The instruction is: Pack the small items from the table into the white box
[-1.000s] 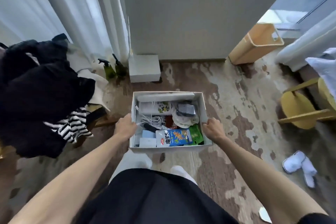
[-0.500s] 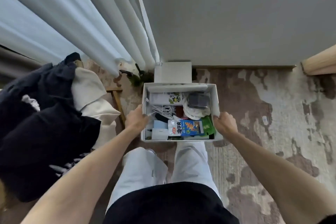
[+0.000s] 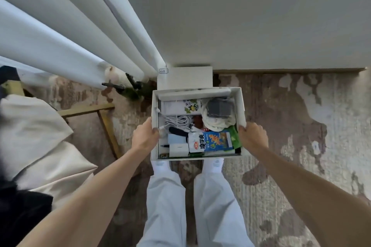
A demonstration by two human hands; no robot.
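Note:
The white box (image 3: 241, 106) is held in the air in front of me, above my feet. My left hand (image 3: 145, 137) grips its left wall and my right hand (image 3: 253, 135) grips its right wall. Inside lie a blue snack packet (image 3: 211, 142), a coiled white cable (image 3: 177, 121), a white cloth (image 3: 214, 121) with a grey block on it, a white tube with a green print (image 3: 181, 106) and small white chargers (image 3: 178, 149). No table is in view.
A white box (image 3: 185, 77) stands on the floor against the grey wall, just beyond the held box. Two green spray bottles (image 3: 130, 88) stand by the white curtains (image 3: 60, 36). A wooden frame (image 3: 104, 118) with beige and dark clothes (image 3: 36, 146) is at the left.
I have stepped closer to the wall while carrying the box in both hands; the floor box and spray bottles are now nearer, and the yellow bin and stool have left the view.

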